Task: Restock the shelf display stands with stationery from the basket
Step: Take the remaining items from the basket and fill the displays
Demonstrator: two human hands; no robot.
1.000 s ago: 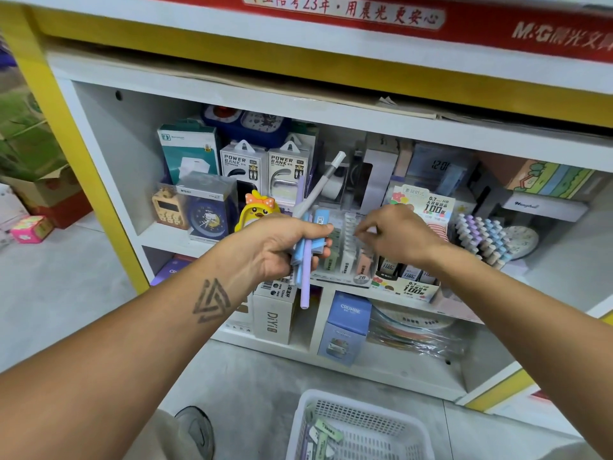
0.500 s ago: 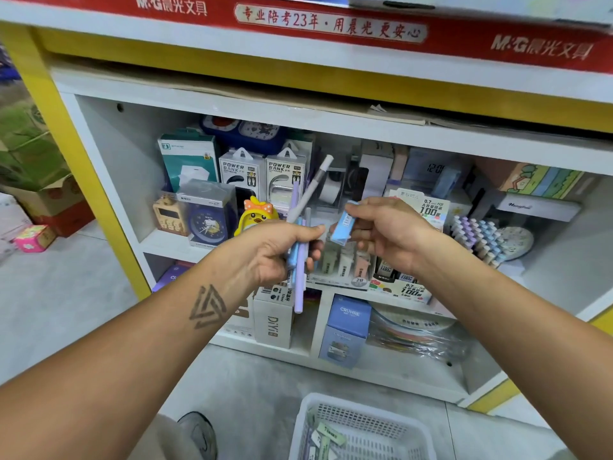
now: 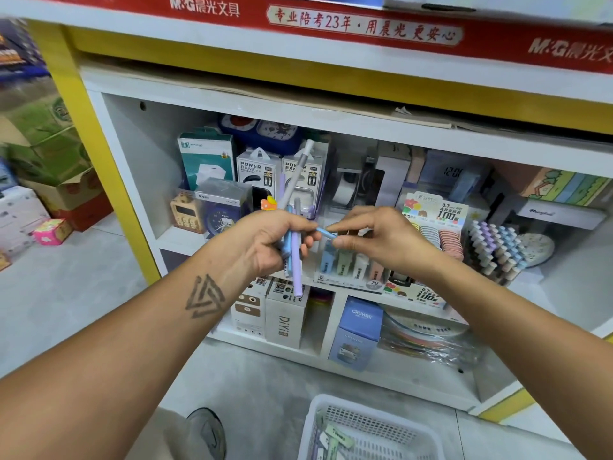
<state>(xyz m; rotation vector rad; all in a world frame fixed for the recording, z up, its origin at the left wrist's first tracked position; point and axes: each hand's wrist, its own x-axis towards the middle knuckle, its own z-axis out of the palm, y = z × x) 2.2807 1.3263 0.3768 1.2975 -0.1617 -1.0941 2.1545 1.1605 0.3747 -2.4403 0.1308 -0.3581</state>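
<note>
A person stands before a white store shelf [image 3: 185,240] framed in yellow, both bare arms stretched toward the middle level. The left hand [image 3: 272,240] is curled tight around a bundle of pens [image 3: 293,260]: 1 grey pen [image 3: 297,175] sticks up and leans to the right above the fist, while a lilac pen [image 3: 296,277] and a blue one hang below it, in front of the shelf edge. A triangle tattoo [image 3: 204,297] marks the left forearm.

The right hand [image 3: 378,240] meets the left just beside its knuckles, thumb and forefinger pinching the end of a small light-blue piece [image 3: 325,232] that lies across the gap between the 2 hands; whether it is a pen cap or a short lead case cannot be told. Directly beneath the hands sits a clear display stand [image 3: 348,267] of pastel lead cases, with a round 2B label on its front. To its right stand a carded stand marked 100 [image 3: 438,214] and a block of pastel pens [image 3: 494,247] set upright, caps showing.

Behind the hands, 2 white power bank boxes [image 3: 258,171] stand side by side, with a teal box [image 3: 205,161] to their left and small clocks [image 3: 185,214] in front. A blue box [image 3: 360,330] stands on the bottom level.

The white basket [image 3: 374,433] rests on the grey floor at the bottom of the view, well below the hands, with a few pale green packets [image 3: 335,438] lying in its left corner. Cardboard boxes [image 3: 63,190] are stacked on the floor at far left.
</note>
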